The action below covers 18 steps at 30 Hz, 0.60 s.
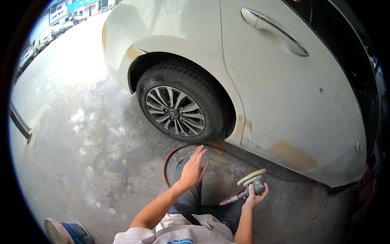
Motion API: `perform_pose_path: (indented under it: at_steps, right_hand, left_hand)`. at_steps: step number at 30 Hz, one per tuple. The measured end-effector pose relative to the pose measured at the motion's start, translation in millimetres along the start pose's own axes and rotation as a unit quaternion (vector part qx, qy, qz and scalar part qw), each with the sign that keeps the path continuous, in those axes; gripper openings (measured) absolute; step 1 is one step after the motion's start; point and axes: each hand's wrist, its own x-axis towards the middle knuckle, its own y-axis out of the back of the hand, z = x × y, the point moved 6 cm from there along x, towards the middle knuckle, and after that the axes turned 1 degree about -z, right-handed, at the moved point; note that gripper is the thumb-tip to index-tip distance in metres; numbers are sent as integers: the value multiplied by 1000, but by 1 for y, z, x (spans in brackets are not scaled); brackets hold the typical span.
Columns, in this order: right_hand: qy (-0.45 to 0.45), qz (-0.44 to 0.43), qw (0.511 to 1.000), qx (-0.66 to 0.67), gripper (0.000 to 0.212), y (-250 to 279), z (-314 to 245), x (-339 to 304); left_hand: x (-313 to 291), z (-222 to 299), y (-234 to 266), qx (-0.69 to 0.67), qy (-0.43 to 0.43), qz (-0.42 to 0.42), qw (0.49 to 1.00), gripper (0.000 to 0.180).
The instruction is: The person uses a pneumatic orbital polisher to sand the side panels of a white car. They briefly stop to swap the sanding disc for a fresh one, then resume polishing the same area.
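Note:
In my right hand [255,197] is an air sander [255,185], its round yellowish pad tilted up toward the car door. A red hose joins the sander's rear end. My left hand [193,168] is raised over my knee, fingers stretched out and holding nothing, below the wheel [175,110]. Before me stands a white car [280,89] with a dull, sanded-looking surface. A tan filler patch [293,155] covers the lower part of its door, and smaller tan spots show by the wheel arch.
The red air hose [165,164] loops over the concrete floor [109,162] by my leg and on along the car's sill. A bucket [75,232] is at the lower left. A dark metal leg [21,122] stands at the far left. Parked cars [57,30] line the upper left.

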Motion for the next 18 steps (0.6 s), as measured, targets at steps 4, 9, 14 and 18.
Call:
perform_pose_path:
  at_steps: [4, 9, 14, 18]
  right_hand:
    - [-22, 2, 1000, -8, 67, 1, -2, -6]
    - [-45, -9, 999, -25, 64, -6, 1, -10]
    - [-37, -33, 998, -44, 64, -12, 4, -9]
    - [-8, -39, 999, -32, 67, -11, 3, -5]
  left_hand:
    - [21, 8, -2, -29, -30, 19, 999, 52]
    - [37, 13, -5, -37, -32, 30, 998, 53]
    - [60, 23, 1, -25, -60, 35, 997, 56]
    - [118, 44, 10, 31, -140, 53, 988, 63]
